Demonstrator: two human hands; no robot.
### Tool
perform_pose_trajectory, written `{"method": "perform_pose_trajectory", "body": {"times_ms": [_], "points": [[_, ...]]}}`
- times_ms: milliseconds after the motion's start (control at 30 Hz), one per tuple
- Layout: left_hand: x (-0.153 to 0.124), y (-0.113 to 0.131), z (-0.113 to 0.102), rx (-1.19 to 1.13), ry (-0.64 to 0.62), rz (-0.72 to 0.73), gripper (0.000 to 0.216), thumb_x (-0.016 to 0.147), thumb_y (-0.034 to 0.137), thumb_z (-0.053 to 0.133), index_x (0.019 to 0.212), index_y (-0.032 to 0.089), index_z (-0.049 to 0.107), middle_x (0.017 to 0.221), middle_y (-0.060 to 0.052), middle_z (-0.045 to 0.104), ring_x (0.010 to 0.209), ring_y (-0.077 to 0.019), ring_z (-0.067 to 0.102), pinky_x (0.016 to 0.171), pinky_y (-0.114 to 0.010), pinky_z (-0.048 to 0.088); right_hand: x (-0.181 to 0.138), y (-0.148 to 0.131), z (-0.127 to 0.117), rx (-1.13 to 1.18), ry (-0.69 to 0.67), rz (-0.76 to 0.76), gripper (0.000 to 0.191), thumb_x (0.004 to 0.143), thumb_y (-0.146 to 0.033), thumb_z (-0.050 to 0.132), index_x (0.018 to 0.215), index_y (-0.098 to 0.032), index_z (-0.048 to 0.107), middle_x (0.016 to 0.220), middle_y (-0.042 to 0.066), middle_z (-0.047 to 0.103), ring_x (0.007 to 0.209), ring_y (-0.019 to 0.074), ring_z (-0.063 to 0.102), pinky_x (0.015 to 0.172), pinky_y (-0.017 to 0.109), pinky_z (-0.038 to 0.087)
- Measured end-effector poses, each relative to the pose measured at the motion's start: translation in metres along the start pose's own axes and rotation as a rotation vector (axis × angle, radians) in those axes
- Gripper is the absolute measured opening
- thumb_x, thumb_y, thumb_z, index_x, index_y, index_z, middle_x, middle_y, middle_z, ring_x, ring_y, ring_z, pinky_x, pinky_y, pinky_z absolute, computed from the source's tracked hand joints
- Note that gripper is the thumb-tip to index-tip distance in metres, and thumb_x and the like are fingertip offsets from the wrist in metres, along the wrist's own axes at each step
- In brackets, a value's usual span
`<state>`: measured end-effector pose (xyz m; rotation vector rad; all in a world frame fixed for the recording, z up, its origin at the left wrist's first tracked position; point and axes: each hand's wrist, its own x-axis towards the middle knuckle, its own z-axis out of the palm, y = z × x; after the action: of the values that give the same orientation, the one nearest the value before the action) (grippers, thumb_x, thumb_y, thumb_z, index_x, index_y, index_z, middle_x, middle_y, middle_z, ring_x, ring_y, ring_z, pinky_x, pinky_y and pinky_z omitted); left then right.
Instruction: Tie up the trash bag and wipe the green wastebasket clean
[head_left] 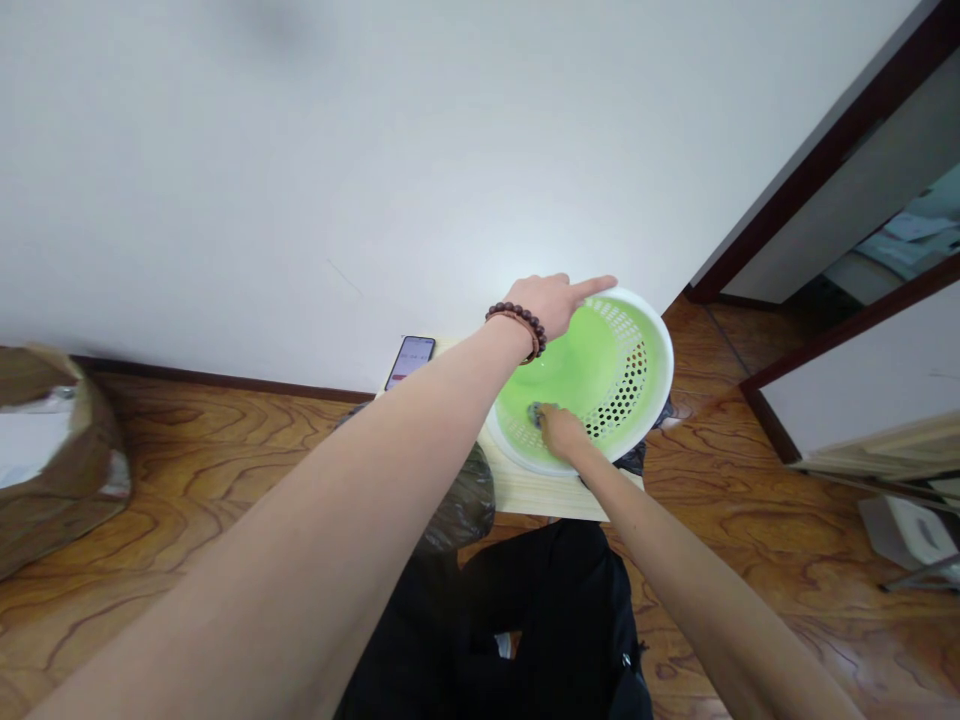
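A round plastic basket (660, 375), green inside with a white rim and rows of holes, rests tilted on a small light wooden table (517, 490). My left hand (546, 303), with a beaded bracelet at the wrist, grips the far left of the rim, its index finger stretched along it. Inside the basket, my right hand (564, 434) has its fingers closed on a small grey wad (535, 413) pressed to the lower left wall. Whether the wad is a cloth or a scouring pad I cannot tell.
A phone (411, 358) lies at the table's left back corner, by the white wall (300, 200). Dark plastic bags (463, 505) hang at the table's sides. A cardboard box (90, 450) stands on the left; a doorway (817, 200) and a white container (907, 535) are on the right.
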<state>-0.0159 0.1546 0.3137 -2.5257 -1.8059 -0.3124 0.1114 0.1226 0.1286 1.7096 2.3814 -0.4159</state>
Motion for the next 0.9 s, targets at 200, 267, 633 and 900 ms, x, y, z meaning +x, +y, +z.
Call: {"method": "perform_pose_trajectory", "body": {"times_ms": [200, 267, 633, 900], "points": [[-0.004, -0.008, 0.0, 0.046, -0.008, -0.015, 0.051, 0.091, 0.038, 0.026, 0.139, 0.044, 0.013, 0.105, -0.007, 0.055, 0.084, -0.0207, 0.054, 0.074, -0.034, 0.038, -0.005, -0.011, 0.003, 0.075, 0.03, -0.146, 0.031, 0.092, -0.024, 0.029, 0.114, -0.018, 0.05, 0.098, 0.012, 0.064, 0.091, 0.0221, 0.06, 0.076, 0.03, 0.042], [-0.005, -0.009, 0.0, 0.068, -0.009, -0.008, 0.05, 0.091, 0.038, 0.025, 0.139, 0.045, 0.012, 0.104, -0.007, 0.055, 0.083, -0.0206, 0.054, 0.073, -0.034, 0.038, -0.006, 0.005, -0.008, -0.015, -0.001, -0.106, 0.03, 0.089, -0.017, 0.033, 0.113, -0.015, 0.051, 0.099, 0.015, 0.063, 0.092, 0.0234, 0.06, 0.076, 0.031, 0.042], [-0.007, -0.008, 0.002, 0.071, -0.009, -0.036, 0.052, 0.091, 0.034, 0.026, 0.139, 0.046, 0.009, 0.104, -0.006, 0.054, 0.085, -0.0201, 0.054, 0.075, -0.033, 0.038, 0.006, -0.007, -0.002, 0.079, -0.013, -0.003, 0.031, 0.089, -0.02, 0.035, 0.115, -0.017, 0.052, 0.104, 0.013, 0.063, 0.095, 0.0221, 0.059, 0.078, 0.03, 0.041], [-0.002, -0.004, 0.005, 0.07, -0.012, 0.011, 0.055, 0.09, 0.03, 0.028, 0.139, 0.046, 0.008, 0.103, -0.006, 0.053, 0.087, -0.0217, 0.055, 0.075, -0.035, 0.038, 0.005, 0.006, -0.008, -0.051, -0.053, -0.061, 0.032, 0.085, -0.014, 0.035, 0.111, -0.017, 0.053, 0.101, 0.014, 0.063, 0.091, 0.023, 0.06, 0.072, 0.03, 0.041]]}}
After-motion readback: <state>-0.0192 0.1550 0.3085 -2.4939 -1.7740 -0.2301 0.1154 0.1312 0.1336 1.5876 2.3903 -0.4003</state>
